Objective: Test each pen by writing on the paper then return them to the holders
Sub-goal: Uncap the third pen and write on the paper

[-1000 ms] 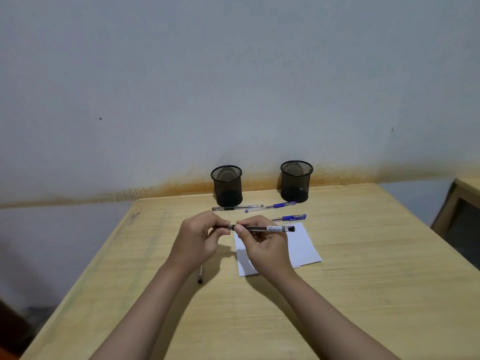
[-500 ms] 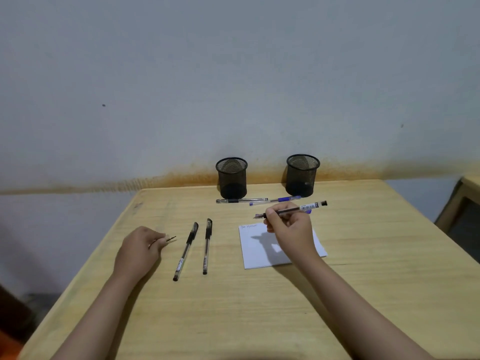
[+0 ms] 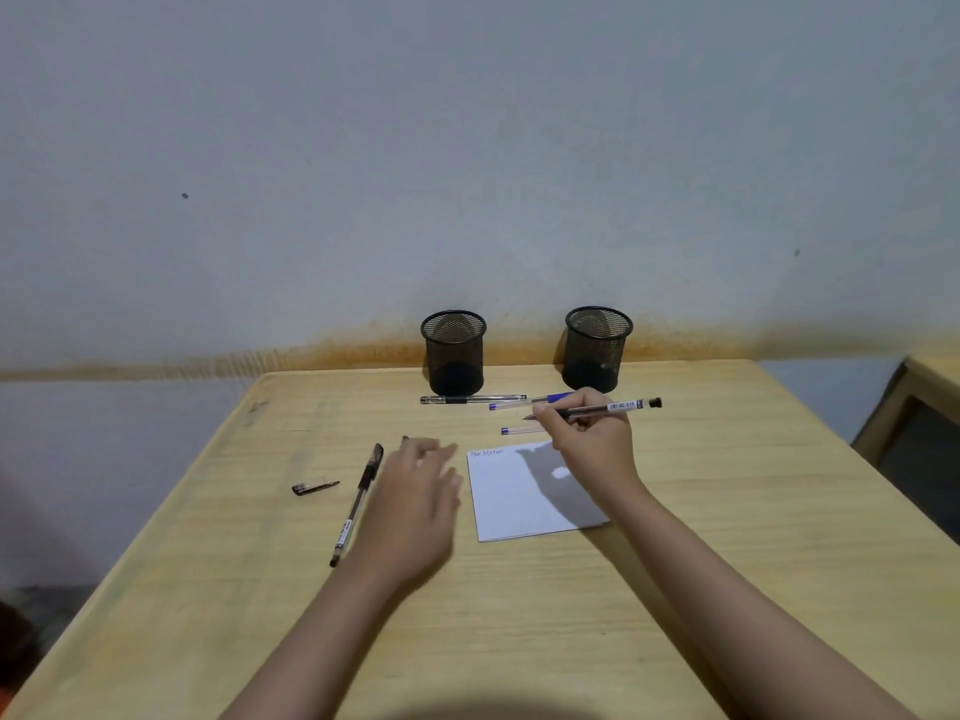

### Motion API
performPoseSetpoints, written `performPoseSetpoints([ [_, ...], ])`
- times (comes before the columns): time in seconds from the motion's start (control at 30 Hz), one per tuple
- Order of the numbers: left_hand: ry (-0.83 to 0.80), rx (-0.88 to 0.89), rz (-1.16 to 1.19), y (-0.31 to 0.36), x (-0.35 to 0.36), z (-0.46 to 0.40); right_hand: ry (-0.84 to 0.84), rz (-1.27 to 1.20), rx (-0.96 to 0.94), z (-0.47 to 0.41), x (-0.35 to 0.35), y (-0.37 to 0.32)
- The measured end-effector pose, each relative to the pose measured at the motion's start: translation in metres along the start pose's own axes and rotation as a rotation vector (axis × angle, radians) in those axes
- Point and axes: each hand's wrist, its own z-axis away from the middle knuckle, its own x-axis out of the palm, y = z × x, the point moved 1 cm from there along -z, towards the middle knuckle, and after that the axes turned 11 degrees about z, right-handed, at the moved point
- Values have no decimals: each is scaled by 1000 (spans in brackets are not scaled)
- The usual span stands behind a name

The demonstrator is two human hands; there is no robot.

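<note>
we're pinching the uncapped pen (image 3: 592, 409) in our right hand (image 3: 589, 439), raised above the paper (image 3: 519, 504) for writing; left hand (image 3: 415, 504), open and empty, is hovering beside it, cap (image 3: 314, 487) set aside.

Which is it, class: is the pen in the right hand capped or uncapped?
Uncapped: the pen shows a bare tip, and a loose cap lies on the table.

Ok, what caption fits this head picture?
Right hand holds an uncapped pen above the paper; its cap lies aside.
</note>
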Motion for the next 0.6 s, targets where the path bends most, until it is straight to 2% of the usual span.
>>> performPoseSetpoints([
  [0.07,-121,4,6,8,24,5,18,-9,5,-4,1,5],
  [0.2,-349,-69,-201,5,52,8,-29,25,-13,-10,5,17],
  [0.5,-354,-77,-232,7,51,7,-145,23,75,-32,37,30],
  [0.6,-348,-83,-231,6,51,6,-133,43,81,-35,38,36],
])
